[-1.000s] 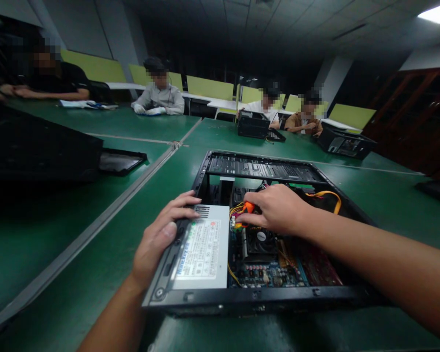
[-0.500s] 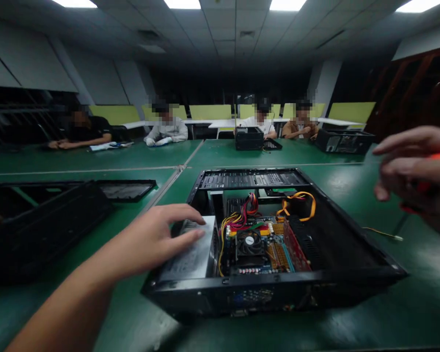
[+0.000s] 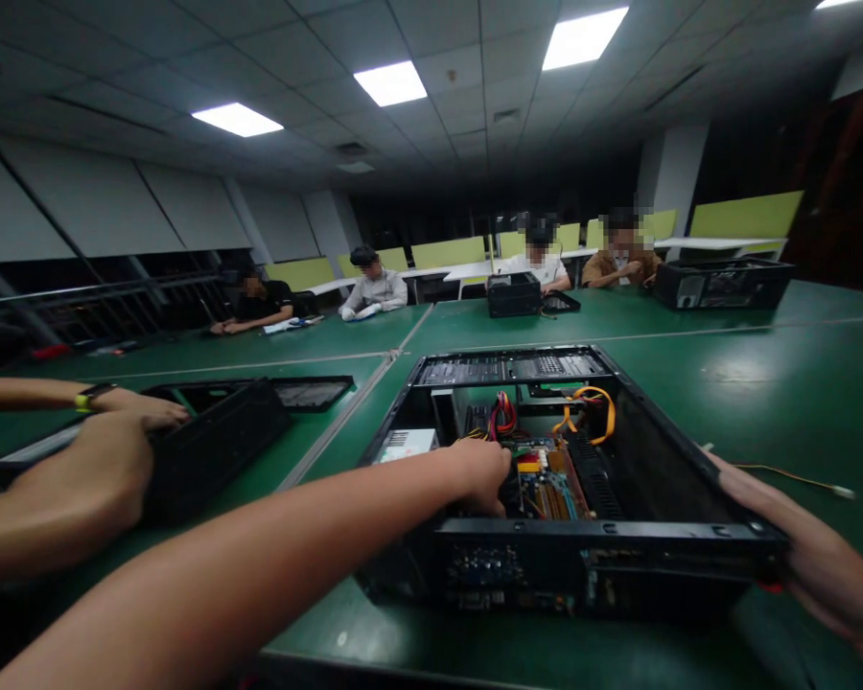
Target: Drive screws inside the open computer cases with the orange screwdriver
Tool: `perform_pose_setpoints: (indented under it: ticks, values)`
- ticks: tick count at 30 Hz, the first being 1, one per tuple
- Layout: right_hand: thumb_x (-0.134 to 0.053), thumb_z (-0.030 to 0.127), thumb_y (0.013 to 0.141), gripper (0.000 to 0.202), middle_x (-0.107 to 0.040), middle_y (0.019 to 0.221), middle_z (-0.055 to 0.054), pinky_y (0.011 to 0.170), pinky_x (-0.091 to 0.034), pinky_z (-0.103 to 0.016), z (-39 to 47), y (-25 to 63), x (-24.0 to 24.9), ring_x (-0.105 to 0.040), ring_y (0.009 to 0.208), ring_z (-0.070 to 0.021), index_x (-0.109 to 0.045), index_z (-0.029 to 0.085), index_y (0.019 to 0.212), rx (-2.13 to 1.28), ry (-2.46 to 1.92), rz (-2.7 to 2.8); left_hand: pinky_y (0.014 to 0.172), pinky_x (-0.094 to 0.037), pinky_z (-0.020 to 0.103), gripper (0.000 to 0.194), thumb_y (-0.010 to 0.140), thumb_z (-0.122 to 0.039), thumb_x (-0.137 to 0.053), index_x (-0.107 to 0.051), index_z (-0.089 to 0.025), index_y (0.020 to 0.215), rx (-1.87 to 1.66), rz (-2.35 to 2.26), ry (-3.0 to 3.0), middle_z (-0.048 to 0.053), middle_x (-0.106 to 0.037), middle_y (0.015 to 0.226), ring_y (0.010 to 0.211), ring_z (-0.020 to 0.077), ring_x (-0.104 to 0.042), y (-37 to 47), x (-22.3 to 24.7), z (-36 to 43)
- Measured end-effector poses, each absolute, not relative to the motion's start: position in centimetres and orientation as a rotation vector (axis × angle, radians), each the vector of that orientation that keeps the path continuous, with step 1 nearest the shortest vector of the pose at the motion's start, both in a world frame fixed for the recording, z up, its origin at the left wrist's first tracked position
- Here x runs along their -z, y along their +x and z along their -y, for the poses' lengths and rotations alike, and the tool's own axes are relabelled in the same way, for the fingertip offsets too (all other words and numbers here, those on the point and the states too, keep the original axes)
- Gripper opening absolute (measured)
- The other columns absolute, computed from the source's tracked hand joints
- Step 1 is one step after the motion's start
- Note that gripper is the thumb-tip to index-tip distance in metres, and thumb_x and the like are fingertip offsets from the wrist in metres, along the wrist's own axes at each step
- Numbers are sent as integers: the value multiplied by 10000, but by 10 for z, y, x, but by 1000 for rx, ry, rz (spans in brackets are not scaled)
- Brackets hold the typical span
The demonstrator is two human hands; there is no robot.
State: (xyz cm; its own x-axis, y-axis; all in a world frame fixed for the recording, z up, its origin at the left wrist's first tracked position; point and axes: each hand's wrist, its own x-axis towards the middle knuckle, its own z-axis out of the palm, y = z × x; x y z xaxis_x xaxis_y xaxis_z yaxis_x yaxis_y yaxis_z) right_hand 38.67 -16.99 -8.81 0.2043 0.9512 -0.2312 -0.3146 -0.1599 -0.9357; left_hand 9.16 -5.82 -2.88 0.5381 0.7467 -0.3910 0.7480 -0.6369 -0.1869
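An open black computer case (image 3: pixel 618 529) lies on the green table in front of me, its motherboard and red card facing up. My left hand (image 3: pixel 485 470) reaches inside over the cooling fan, fingers curled down; what their tips hold is hidden. Beside it are the silver power supply (image 3: pixel 409 444), partly behind my forearm, and a bundle of coloured cables (image 3: pixel 503 414). At the case's right side, my right hand (image 3: pixel 777 513) grips the wall near the front corner, fingers along the outside. A bit of something red (image 3: pixel 769 586) shows under that hand, too little to name.
Another person's hands (image 3: pixel 126 422) work at a second black case (image 3: pixel 220 446) on the left. A loose thin cable (image 3: pixel 798 474) lies to the right. Several people sit across the table, with more cases (image 3: pixel 723 285) before them.
My left hand has moved from the power supply into the case, over the fan. My right hand has come down from the air onto the case's right side. The view has tilted and swung left.
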Motion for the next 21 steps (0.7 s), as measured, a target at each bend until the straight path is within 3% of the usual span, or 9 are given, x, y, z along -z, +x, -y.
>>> perform_pose_setpoints:
  ticks: [4,9,13,16,21]
  values:
    - [-848,441,589,793,-576,1382,-7,1036,-462,-271,173,382,83,-502,1306,-264,-617,278,1330,-1361,-1247,627,782,-571,401,669,624,-585,-721,-676,-139,1121,607,-1426,2768,181,-729,1071,952,357,-701,89,3,68]
    - [-799,493,662,849,-557,1398,-31,1041,-461,-321,181,363,89,-500,1305,-291,-517,239,1422,-1349,-1257,757,734,-567,402,785,680,-796,-521,-665,-168,1127,310,-1512,2684,150,-730,1068,920,353,-706,75,-37,99]
    - [-697,511,798,755,-451,1488,-46,1119,-363,-407,187,320,92,-410,1375,-296,-459,234,1459,-1250,-1165,1050,877,-530,410,791,782,-724,-488,-511,-182,1358,118,-1544,2619,156,-675,1245,1092,347,-663,57,-44,114]
    - [-695,486,823,792,-405,1523,-49,1167,-264,-454,185,277,91,-353,1412,-287,-375,237,1503,-1222,-1075,1175,945,-499,416,776,800,-647,-544,-451,-156,1394,-28,-1643,2620,168,-619,1334,1158,346,-628,38,-43,111]
    - [-688,469,843,923,-542,1421,-85,1108,-374,-480,160,205,87,-472,1329,-304,-179,203,1566,-1302,-968,1227,929,-508,387,728,762,-625,-625,-478,-206,1339,-320,-1732,2600,118,-654,1271,1143,322,-630,11,-40,102]
